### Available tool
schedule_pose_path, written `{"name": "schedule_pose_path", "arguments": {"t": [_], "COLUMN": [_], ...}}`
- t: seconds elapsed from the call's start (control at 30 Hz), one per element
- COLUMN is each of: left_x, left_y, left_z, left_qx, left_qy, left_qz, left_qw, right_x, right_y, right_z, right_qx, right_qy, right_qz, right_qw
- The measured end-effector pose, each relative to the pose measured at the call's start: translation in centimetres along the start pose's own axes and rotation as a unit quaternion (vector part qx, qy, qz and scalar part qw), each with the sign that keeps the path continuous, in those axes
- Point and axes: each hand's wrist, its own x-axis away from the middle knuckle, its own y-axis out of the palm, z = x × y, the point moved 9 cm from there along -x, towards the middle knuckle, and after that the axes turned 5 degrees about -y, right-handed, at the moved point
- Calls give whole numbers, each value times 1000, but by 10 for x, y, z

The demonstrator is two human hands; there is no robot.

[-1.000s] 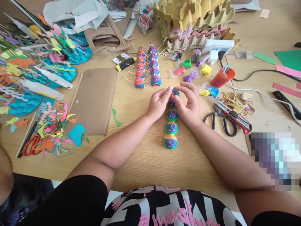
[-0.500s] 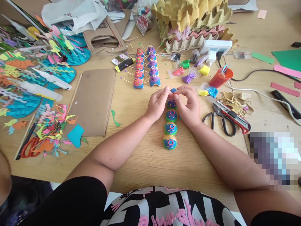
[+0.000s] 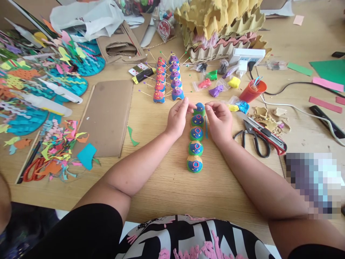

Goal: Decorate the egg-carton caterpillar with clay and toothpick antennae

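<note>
A row of egg-carton cups [image 3: 196, 147], painted blue with green rims, lies lengthwise in front of me. Several cups carry pink clay rings and small yellow dots; the farthest cup [image 3: 199, 108] shows plain blue on top. My left hand [image 3: 177, 118] is beside that far cup on its left, fingers curled and pressed together, fingertips close to it. On the other side, my right hand [image 3: 220, 120] pinches thumb and forefinger together. Anything in either grip is too small to make out. A thin blue stick [image 3: 206, 127] lies by my right hand.
Finished red [image 3: 159, 81] and purple [image 3: 175, 79] egg-carton rows with pins stand behind. Clay packets [image 3: 216, 90], an orange cup [image 3: 253, 90], scissors [image 3: 254, 138] and a utility knife [image 3: 269, 135] lie right. Cardboard [image 3: 105, 117] and paper scraps [image 3: 60, 147] lie left.
My hands have moved apart from over the far end of the row. The farthest blue cup and the thin blue stick now show more fully.
</note>
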Motion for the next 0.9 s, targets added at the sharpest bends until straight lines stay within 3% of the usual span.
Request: {"name": "schedule_pose_path", "arguments": {"t": [0.43, 0.77, 0.9], "left_x": [3, 3, 1], "left_y": [1, 4, 3], "left_z": [1, 5, 4], "left_qx": [3, 14, -8], "left_qy": [-37, -19, 2], "left_qz": [13, -2, -8], "left_qw": [999, 1000, 1000], "right_x": [4, -1, 0], "right_y": [-2, -6, -5], "right_z": [10, 24, 22], "right_qx": [9, -57, -33], "right_qy": [74, 115, 118], "right_qz": [-10, 46, 30], "right_qw": [997, 991, 992]}}
